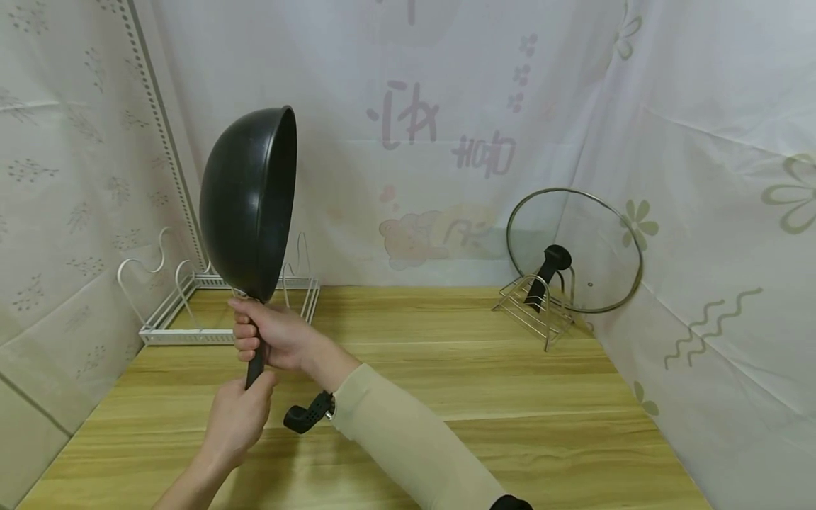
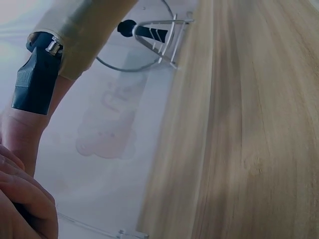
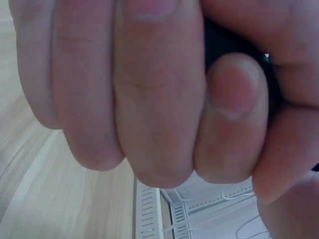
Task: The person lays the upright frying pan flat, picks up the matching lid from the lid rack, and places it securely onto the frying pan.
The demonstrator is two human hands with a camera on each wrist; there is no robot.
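Observation:
A black wok (image 1: 242,205) is held upright above the table, its opening turned to the right and its handle (image 1: 256,368) pointing down. My right hand (image 1: 283,334) grips the handle just below the bowl, fingers curled round it. Lower on the same handle, my left hand (image 1: 239,419) holds the end. Curled fingers (image 3: 154,99) fill the right wrist view, with a bit of black handle showing between them. In the left wrist view, fingers (image 2: 27,199) sit at the lower left corner, and the wok bowl is out of sight.
Behind the wok, a white wire rack (image 1: 188,336) stands at the table's back left. A glass lid (image 1: 593,234) with a black knob leans in a small metal stand (image 1: 542,319) at the back right. Printed curtains (image 1: 446,177) enclose the wooden table (image 1: 446,382).

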